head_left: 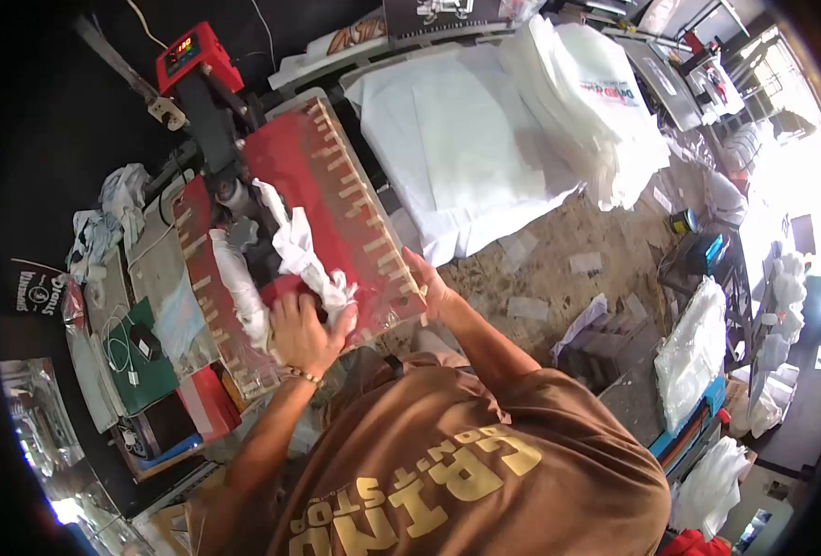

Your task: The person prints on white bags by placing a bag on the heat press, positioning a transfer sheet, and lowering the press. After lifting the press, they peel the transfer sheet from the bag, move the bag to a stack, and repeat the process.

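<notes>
A heat press with a red, tape-edged top plate (pixel 345 199) stands in front of me, tilted in view. Strips of white cloth (pixel 304 246) are wrapped around the arms of its handle. My left hand (pixel 307 332) is closed over the front of the handle, between the two wrapped sides. At the near right corner of the plate, my right hand (pixel 429 289) holds the edge, its fingers partly hidden by the plate. A red control box (pixel 197 57) with a lit display sits at the back of the press.
White fabric (pixel 470 139) and a stack of printed white sheets (pixel 595 111) lie to the right. Below them is a worn board (pixel 531 269) with paper scraps. Clear plastic packs (pixel 693 352) stand further right. On the left are crumpled cloths (pixel 105 236) and a green mat (pixel 137 361).
</notes>
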Action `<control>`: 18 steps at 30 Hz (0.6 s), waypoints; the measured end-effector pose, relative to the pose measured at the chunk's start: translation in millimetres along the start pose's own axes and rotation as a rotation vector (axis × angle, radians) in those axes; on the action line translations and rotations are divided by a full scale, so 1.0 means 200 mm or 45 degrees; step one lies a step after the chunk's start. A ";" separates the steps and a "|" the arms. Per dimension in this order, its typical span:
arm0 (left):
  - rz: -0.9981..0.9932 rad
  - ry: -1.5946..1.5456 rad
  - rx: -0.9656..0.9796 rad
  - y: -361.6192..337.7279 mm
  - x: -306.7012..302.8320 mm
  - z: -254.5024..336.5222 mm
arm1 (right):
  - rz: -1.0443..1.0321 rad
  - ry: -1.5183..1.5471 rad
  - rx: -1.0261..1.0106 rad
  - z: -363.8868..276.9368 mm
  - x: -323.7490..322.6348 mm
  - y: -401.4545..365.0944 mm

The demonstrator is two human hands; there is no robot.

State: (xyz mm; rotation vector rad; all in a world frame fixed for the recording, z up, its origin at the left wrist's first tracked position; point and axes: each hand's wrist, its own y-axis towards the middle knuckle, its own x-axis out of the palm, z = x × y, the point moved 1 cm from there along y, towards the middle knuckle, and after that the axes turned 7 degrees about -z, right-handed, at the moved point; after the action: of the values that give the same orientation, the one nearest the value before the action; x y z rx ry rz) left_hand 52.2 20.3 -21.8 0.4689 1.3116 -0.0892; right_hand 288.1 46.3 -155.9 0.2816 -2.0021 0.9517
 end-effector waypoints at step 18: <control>0.107 -0.192 -0.103 -0.03 -0.01 0.01 | 1.331 -2.379 -0.562 -0.88 -0.31 0.16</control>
State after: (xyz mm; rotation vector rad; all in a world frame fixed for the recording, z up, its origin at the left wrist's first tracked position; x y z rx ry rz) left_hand 50.9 13.0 -21.7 0.4395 1.1420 -0.0015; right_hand 417.5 185.2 -165.8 -0.4028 -4.2378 0.6816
